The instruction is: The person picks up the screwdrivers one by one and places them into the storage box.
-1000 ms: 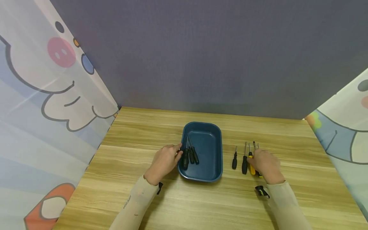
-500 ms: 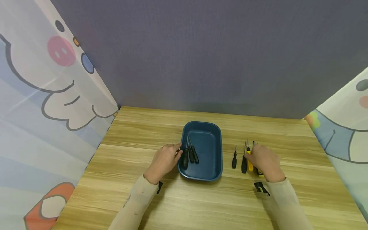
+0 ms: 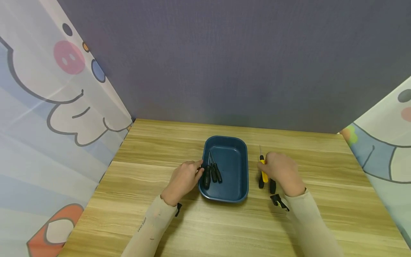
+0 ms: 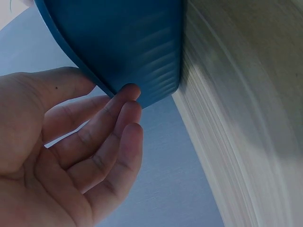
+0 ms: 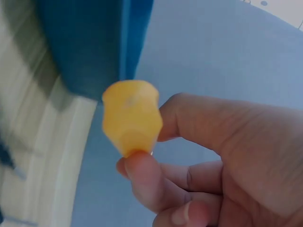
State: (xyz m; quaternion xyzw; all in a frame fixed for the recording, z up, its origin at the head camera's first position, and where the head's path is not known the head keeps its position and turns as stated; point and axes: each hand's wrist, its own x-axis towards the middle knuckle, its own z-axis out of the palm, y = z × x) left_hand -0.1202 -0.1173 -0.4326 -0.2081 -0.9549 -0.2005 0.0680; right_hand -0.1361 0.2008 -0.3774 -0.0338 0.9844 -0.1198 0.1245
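Right hand (image 3: 280, 170) lifted yellow screwdriver (image 3: 264, 174); tray (image 3: 239, 192) holds three black screwdrivers (image 3: 212, 173).

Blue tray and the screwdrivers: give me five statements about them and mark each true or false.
1. The right hand holds a yellow-handled screwdriver. True.
2. The blue tray holds no tools. False: black-handled screwdrivers lie in its left part.
3. The left hand touches the tray's left rim. True.
4. The yellow-handled screwdriver is already inside the tray. False: it is to the right of the tray, outside it.
5. The tray stands on a grey cloth. False: it stands on the wooden table.
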